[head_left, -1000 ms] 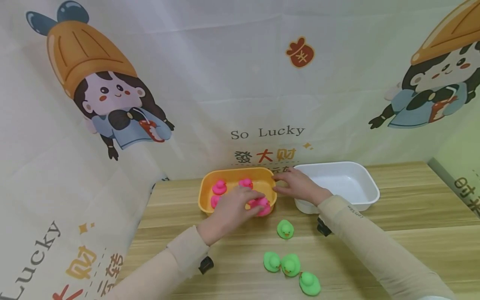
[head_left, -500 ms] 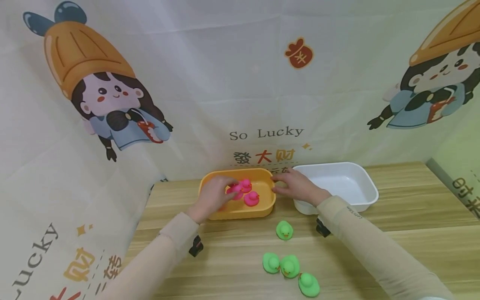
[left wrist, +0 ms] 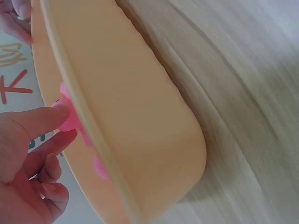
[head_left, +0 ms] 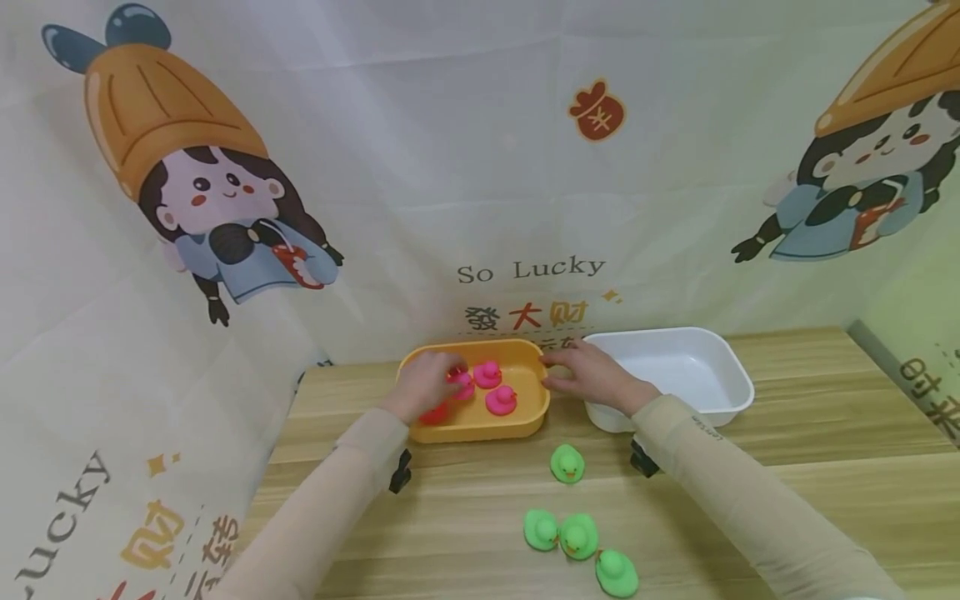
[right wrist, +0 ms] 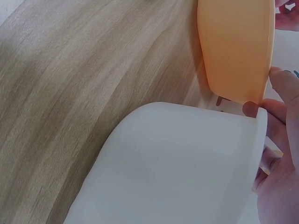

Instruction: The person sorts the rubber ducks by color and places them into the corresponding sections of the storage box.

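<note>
My left hand (head_left: 429, 385) reaches into the left part of a yellow-orange basin (head_left: 536, 417). Its thumb and forefinger pinch a pink rubber duck (left wrist: 69, 116) just inside the rim. Two more pink ducks, one at the back (head_left: 487, 374) and one nearer the front (head_left: 501, 400), sit in the basin to the right of that hand. Another pink-red duck (head_left: 432, 414) lies at the front left, partly covered by the wrist. At the basin's right end, my right hand (head_left: 596, 377) holds the rim with thumb and forefinger (right wrist: 276, 108). Its other fingers hang behind the white basin's edge.
A white basin (head_left: 738, 392) stands under the right forearm, beside the yellow-orange one. Several green rubber ducks lie on the wooden table (head_left: 450, 508) in front, the farthest duck (head_left: 567, 463) apart from the others. A printed cloth (head_left: 405, 208) hangs right behind both basins.
My left hand has moved left across the yellow-orange basin, from ducks at its right end to a duck at the left. The right hand stays at the rim, and the green ducks lie unmoved.
</note>
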Demonstrator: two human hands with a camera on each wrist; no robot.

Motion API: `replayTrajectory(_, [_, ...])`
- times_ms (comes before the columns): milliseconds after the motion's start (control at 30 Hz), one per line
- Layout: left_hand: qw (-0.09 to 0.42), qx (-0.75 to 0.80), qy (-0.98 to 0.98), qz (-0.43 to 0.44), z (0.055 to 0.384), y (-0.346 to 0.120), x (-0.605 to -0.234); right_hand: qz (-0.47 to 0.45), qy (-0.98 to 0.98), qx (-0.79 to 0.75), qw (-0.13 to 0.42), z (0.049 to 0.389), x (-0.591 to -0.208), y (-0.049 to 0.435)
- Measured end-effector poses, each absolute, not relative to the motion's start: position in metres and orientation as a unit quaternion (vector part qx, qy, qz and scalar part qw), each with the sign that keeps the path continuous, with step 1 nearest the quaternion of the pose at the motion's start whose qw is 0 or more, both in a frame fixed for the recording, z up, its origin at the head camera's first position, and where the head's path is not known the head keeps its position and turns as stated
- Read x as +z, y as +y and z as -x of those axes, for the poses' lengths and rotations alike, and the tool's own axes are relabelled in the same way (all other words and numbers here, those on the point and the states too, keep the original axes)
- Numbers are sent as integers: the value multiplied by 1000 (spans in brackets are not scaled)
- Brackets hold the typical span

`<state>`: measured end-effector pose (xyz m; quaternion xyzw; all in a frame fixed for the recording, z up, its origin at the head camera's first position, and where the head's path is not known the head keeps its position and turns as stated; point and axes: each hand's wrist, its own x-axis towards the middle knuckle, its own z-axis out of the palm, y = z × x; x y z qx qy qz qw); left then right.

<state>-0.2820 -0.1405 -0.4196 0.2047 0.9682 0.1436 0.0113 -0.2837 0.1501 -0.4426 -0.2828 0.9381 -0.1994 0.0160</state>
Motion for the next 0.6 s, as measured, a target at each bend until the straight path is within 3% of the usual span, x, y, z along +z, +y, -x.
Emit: replayTrajectory(600, [54, 110, 975, -187, 291, -136, -433, 279, 938, -204, 18, 286, -446, 150])
